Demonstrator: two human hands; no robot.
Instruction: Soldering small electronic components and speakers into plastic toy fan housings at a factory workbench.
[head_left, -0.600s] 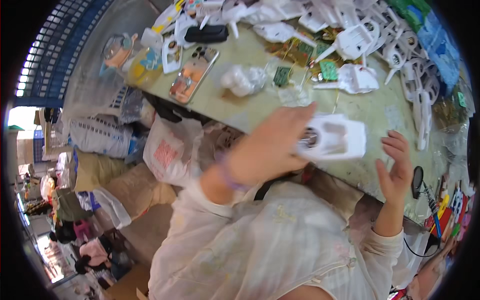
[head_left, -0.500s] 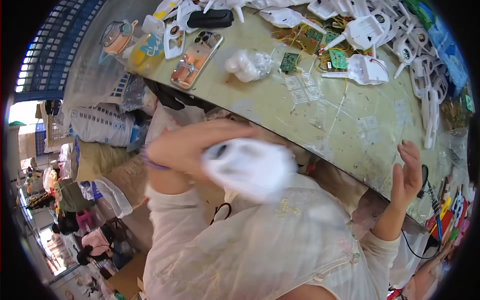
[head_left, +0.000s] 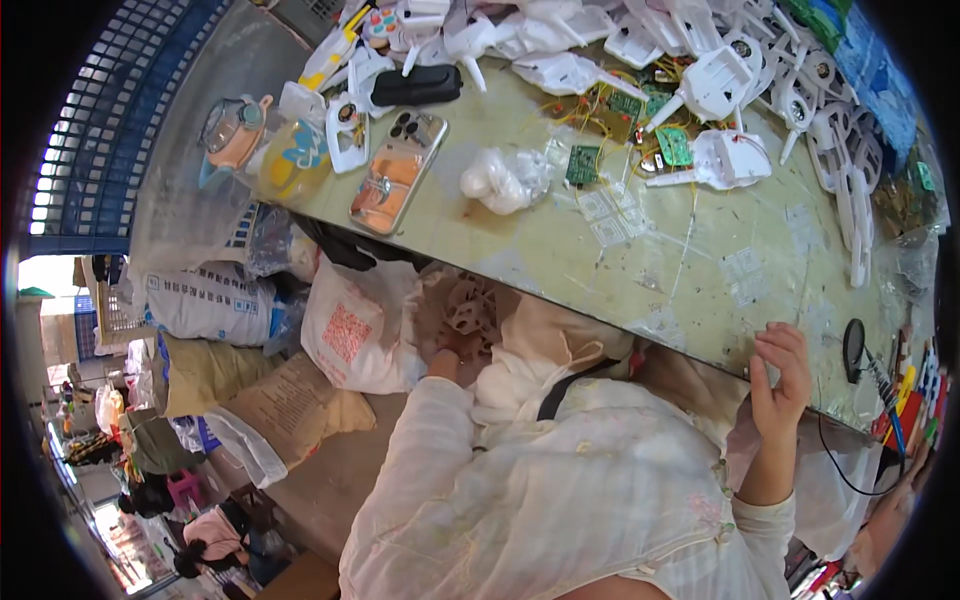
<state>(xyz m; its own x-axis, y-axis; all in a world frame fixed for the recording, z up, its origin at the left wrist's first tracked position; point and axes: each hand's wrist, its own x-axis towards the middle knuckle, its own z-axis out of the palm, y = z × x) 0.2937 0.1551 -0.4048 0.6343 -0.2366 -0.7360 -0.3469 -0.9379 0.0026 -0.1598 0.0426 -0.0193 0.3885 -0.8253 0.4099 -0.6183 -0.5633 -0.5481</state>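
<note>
My left hand [head_left: 452, 366] reaches down under the table edge into an open sack [head_left: 425, 305] of pale plastic parts [head_left: 470, 308]. Its fingers are in shadow among the parts, so I cannot make out whether they grip anything. Beside the table's front edge at the right, my right hand [head_left: 782, 385] is raised and open, its fingers loosely curled and apart with nothing in them. On the tabletop ahead are a wired green circuit board [head_left: 582, 165], a crumpled clear plastic bag [head_left: 505, 180] and a white plastic housing with a handle [head_left: 722, 160].
Many white plastic housings [head_left: 570, 70] are heaped along the table's far side. A phone [head_left: 398, 175], a black case [head_left: 417, 85] and an orange-lidded cup [head_left: 235, 135] stand at left. A black cable [head_left: 835, 470] hangs at the right edge. White sacks [head_left: 350, 330] fill the floor at left.
My left hand has gone from in front of my body, where it held a blurred white plastic part, down into the sack. That part is no longer visible. My right hand is slightly lower.
</note>
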